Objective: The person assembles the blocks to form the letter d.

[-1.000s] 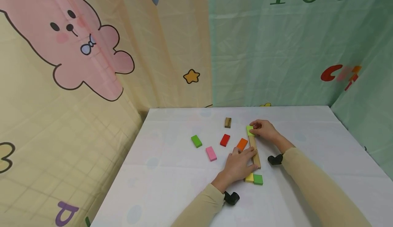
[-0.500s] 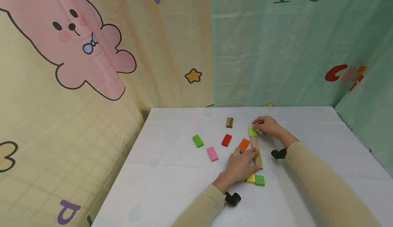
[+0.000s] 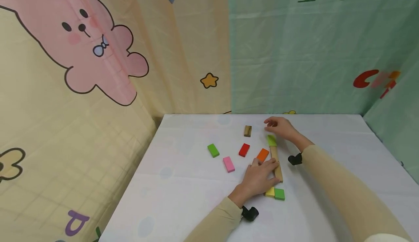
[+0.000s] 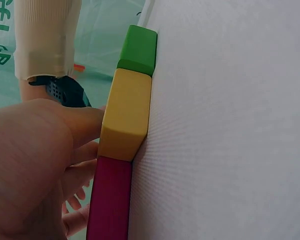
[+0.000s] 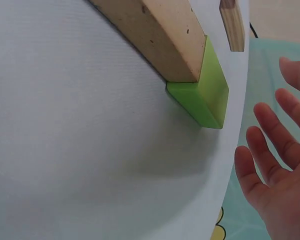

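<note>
A row of plain wooden blocks (image 3: 274, 153) runs away from me, ending in a light green block (image 3: 271, 140) at the far end. My left hand (image 3: 258, 178) rests on the near part of this row, fingers spread and thumb at its near end. In the left wrist view a yellow block (image 4: 126, 112) stands between a green block (image 4: 139, 49) and a crimson block (image 4: 109, 200), close beside the thumb. The left hand covers the crimson one in the head view. My right hand (image 3: 280, 127) hovers beyond the light green block, holding nothing, its fingers loosely bent (image 5: 270, 145).
Left of the row, loose blocks lie on the white table (image 3: 183, 198): orange (image 3: 263, 155), red block (image 3: 244, 150), pink block (image 3: 228, 164), another green block (image 3: 213, 150) and a brown wooden block (image 3: 247, 131). Printed curtains (image 3: 183, 53) hang behind the table.
My right hand has come off the light green block and moved up and away, past the row's far end. The left hand stays on the row. The head view has shifted slightly.
</note>
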Demonstrator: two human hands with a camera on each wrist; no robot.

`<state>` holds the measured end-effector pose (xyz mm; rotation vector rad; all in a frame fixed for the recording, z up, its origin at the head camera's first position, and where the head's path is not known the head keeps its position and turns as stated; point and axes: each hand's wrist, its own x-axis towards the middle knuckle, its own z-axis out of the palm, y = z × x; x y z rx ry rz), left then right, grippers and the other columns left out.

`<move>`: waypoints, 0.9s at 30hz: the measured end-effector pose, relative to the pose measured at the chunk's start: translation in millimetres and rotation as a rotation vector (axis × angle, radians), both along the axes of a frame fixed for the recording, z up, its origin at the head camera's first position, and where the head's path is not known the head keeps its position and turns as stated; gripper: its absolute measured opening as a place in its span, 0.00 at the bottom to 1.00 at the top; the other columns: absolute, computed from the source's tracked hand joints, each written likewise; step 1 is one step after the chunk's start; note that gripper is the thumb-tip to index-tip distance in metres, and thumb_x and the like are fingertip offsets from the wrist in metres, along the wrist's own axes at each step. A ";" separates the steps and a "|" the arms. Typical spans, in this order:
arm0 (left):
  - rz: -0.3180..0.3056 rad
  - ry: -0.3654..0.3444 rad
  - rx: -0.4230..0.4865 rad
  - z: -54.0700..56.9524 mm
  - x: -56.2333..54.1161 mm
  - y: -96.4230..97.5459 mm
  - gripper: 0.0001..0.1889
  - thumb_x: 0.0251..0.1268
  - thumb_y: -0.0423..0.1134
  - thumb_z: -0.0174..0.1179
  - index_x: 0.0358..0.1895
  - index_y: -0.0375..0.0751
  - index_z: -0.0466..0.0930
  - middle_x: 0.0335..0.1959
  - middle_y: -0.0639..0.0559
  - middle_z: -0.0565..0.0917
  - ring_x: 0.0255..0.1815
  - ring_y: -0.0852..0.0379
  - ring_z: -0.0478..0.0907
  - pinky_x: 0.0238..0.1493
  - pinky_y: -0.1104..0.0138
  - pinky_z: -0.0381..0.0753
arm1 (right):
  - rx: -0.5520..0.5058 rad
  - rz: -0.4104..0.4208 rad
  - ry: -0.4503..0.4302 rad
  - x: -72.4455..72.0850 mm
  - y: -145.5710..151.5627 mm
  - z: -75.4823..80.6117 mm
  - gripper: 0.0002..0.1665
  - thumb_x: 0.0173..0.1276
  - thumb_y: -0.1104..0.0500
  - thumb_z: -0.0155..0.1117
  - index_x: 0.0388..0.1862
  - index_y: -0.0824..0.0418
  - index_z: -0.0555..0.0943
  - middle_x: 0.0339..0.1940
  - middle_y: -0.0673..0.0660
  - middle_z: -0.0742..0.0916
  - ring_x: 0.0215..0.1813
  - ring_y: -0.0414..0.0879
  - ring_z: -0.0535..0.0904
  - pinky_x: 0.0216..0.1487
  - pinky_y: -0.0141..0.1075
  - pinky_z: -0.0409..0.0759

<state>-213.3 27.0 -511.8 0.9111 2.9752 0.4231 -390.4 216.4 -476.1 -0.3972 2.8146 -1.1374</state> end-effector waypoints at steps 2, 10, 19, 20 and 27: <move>-0.004 0.005 0.000 0.0 -0.1 -0.7 0.30 0.70 0.61 0.59 0.74 0.66 0.68 0.75 0.70 0.65 0.59 0.56 0.65 0.49 0.63 0.73 | 0.014 0.026 0.010 -3.4 -4.4 1.5 0.24 0.73 0.54 0.66 0.63 0.63 0.79 0.53 0.63 0.83 0.54 0.58 0.77 0.55 0.52 0.78; -0.012 0.004 0.004 2.3 1.2 -3.6 0.30 0.70 0.61 0.58 0.74 0.65 0.68 0.74 0.70 0.65 0.59 0.56 0.66 0.48 0.63 0.72 | 0.089 0.116 -0.002 -14.6 -27.7 8.6 0.30 0.71 0.51 0.68 0.67 0.63 0.76 0.58 0.66 0.82 0.58 0.61 0.74 0.59 0.55 0.76; -0.021 0.029 0.001 -1.6 -0.4 -2.5 0.30 0.71 0.63 0.56 0.74 0.65 0.68 0.74 0.70 0.65 0.59 0.55 0.66 0.50 0.60 0.74 | 0.163 0.200 -0.033 -24.4 -52.8 10.2 0.37 0.68 0.49 0.70 0.70 0.65 0.73 0.61 0.69 0.80 0.60 0.62 0.74 0.60 0.56 0.74; -0.021 0.031 0.000 -1.9 -0.6 -2.2 0.30 0.71 0.63 0.55 0.74 0.65 0.68 0.74 0.70 0.65 0.59 0.55 0.66 0.50 0.60 0.74 | 0.174 0.206 -0.033 -25.4 -54.6 9.7 0.37 0.68 0.48 0.70 0.70 0.65 0.73 0.61 0.69 0.80 0.60 0.62 0.74 0.61 0.56 0.74; -0.022 0.036 0.005 -2.2 -1.4 -0.5 0.28 0.71 0.61 0.57 0.72 0.65 0.71 0.73 0.70 0.66 0.58 0.56 0.66 0.46 0.64 0.72 | 0.266 0.234 -0.023 -29.6 -62.2 3.7 0.37 0.67 0.47 0.71 0.68 0.66 0.75 0.57 0.67 0.82 0.55 0.59 0.77 0.58 0.53 0.76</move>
